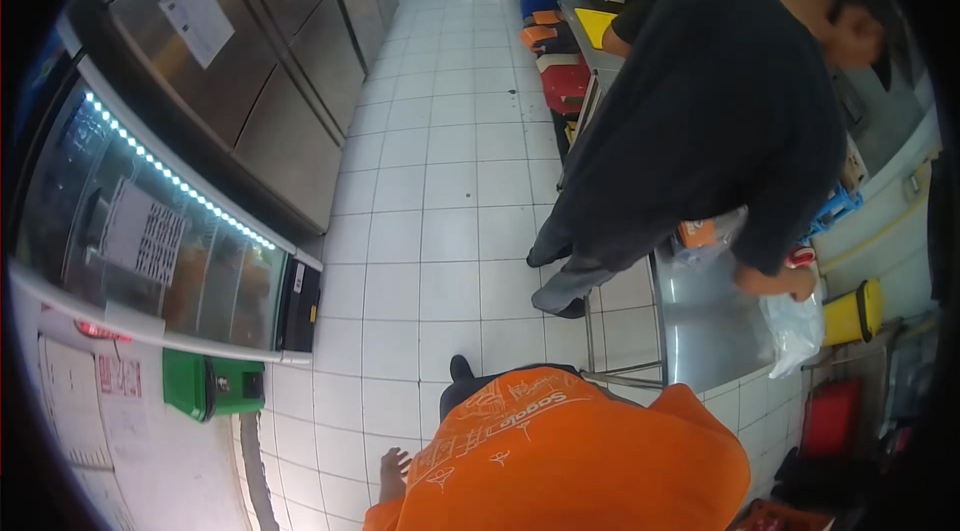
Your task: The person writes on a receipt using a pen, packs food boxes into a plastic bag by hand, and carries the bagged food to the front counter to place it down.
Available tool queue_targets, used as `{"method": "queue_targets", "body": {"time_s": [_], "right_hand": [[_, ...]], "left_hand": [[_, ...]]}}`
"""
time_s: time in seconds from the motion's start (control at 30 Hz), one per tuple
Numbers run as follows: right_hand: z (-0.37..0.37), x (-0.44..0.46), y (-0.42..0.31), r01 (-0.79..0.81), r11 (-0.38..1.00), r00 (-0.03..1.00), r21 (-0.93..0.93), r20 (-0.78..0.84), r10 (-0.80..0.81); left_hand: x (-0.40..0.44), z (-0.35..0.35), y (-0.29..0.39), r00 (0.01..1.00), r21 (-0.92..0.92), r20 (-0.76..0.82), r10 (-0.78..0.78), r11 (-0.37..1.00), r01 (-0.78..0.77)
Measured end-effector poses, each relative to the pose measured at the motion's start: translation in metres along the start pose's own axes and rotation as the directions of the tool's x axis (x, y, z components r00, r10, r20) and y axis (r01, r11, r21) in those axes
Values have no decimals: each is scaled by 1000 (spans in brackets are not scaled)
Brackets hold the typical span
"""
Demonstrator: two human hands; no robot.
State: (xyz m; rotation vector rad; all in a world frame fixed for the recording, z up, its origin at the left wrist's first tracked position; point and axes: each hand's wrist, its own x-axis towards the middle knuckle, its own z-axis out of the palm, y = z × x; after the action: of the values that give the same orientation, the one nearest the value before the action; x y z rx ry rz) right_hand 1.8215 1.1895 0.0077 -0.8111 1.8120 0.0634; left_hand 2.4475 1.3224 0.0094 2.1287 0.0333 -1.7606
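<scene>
Orange shirt [580, 456] borders the left hand [393, 469] — right hand unseen.

From head height, the one view looks forward and down over a near orange shirt [580, 461] along the white-tiled floor [430, 221].

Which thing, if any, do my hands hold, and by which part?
No held thing shows in your left hand; your right hand is out of view, so its hold cannot be told.

Bright light whitens the floor tiles [448, 233], an LED strip [175, 169] glares at left, wide-angle distortion bows edges, black vignetting fills corners.
</scene>
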Motion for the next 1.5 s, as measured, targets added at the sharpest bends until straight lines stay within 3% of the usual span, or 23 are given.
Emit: {"method": "queue_targets", "body": {"time_s": [0.13,0.2,0.27,0.37,0.53,0.6,0.67,0.7,0.73,0.8,0.87,0.97,1.1,1.17,1.23,1.3,1.33,1.37,1.43,1.47,1.5], "right_hand": [[2,-3,-104,46,997,999,55,-30,-44],[-2,3,-140,43,996,998,83,-47,-39],[-10,16,-171,16,996,998,88,-55,-11],[-29,49,-199,-60,991,995,116,-70,68],[-75,114,-236,-194,962,974,191,-83,213],[-95,137,-256,-229,942,961,245,-99,259],[-110,151,-276,-245,916,946,318,-129,298],[-129,136,-308,-245,898,939,366,-142,314],[-124,157,-299,-249,874,929,418,-151,337],[-134,165,-320,-251,818,908,518,-167,385],[-138,171,-339,-262,754,886,602,-161,436],[-137,185,-364,-302,642,846,705,-112,522],[-126,209,-404,-400,467,783,789,29,622],[-120,222,-438,-435,358,749,826,111,653],[-126,237,-477,-439,271,731,857,166,662],[-146,259,-518,-406,223,738,886,174,652],[-158,267,-537,-379,210,744,901,162,648],[-177,285,-555,-306,237,768,922,91,634],[-217,307,-588,-112,247,730,962,-89,677],[-230,300,-603,22,210,614,977,-179,769],[-255,285,-616,22,179,601,984,-156,784]], "left_hand": [[28,-32,155,969,139,-225,107,987,-77],[64,-20,241,952,279,-171,252,940,-199],[87,21,328,950,201,-107,294,942,-269],[114,112,446,913,263,24,408,878,-400],[147,282,570,745,246,306,593,707,-663],[144,334,611,668,515,453,590,438,-737],[139,373,650,715,662,496,493,318,-679],[139,384,671,681,717,561,471,135,-684],[140,390,685,689,728,578,437,105,-678],[145,408,721,854,604,272,443,612,-510],[145,419,762,921,606,261,289,693,-390],[159,447,814,952,734,270,145,609,-301],[177,526,902,908,813,320,273,413,-410],[179,586,953,784,802,403,472,230,-551],[165,674,1016,459,716,492,739,-44,-697],[131,794,1083,78,511,561,824,-270,-816],[115,864,1113,-102,255,623,775,-325,-911],[48,931,1126,-279,177,666,692,-510,-842],[-97,1033,1106,-376,-202,745,551,-351,-914],[-115,1086,1093,-483,-368,778,401,-331,-869],[-161,1112,1064,-475,-444,860,184,-185,-877]]}}
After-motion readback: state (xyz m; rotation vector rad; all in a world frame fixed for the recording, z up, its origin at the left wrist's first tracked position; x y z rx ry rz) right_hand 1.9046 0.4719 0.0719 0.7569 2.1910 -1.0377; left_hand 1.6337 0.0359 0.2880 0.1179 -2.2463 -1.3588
